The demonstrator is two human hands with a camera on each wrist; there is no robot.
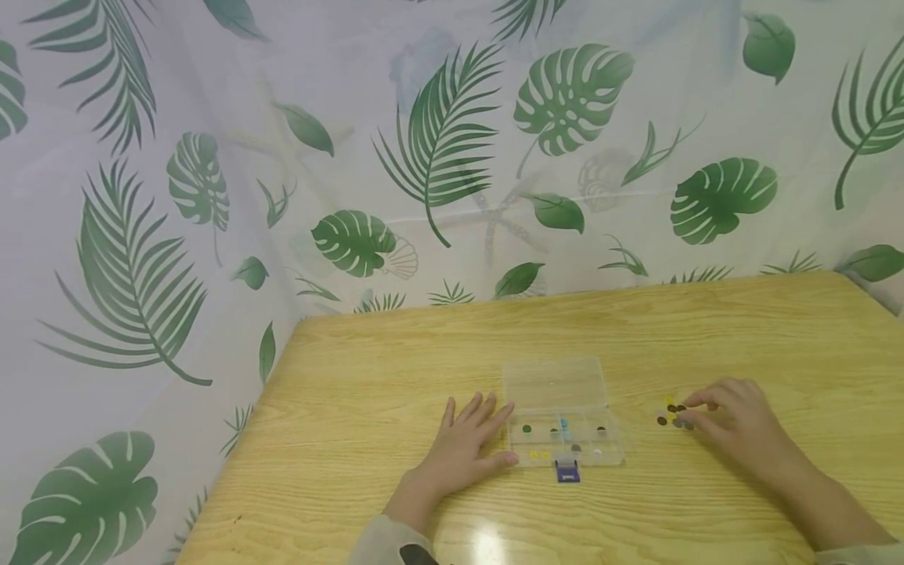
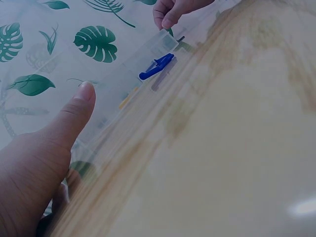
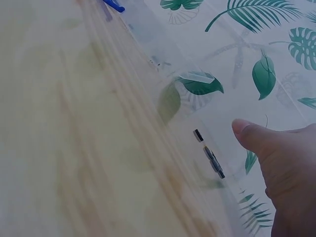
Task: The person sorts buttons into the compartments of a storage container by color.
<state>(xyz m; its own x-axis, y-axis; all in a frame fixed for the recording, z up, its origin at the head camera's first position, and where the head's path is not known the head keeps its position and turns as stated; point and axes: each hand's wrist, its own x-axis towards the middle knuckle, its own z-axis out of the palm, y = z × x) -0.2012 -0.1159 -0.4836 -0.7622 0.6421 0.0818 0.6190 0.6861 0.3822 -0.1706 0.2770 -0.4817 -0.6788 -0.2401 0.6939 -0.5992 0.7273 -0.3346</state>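
Observation:
A clear plastic compartment box [image 1: 519,441] lies with its lid [image 1: 554,384] swung back and its blue latch [image 1: 567,472] toward the front. Small round button-like discs, among them a green disc [image 1: 526,429] and a yellow disc [image 1: 534,455], sit in its compartments. My left hand [image 1: 466,447] lies at the box's left side, fingers spread, with fingertips and thumb at its edge. To the right of the box, my right hand [image 1: 738,424] is at a loose pile of dark, yellow and grey discs [image 1: 672,409]. Its thumb and forefinger stand apart beside the pile; no held disc is visible.
The box and pile lie on a wood-grain table [image 1: 395,353]. Behind and to the left hangs a white cloth [image 1: 297,188] printed with green leaves. Bare wood surface shows between the box and the pile.

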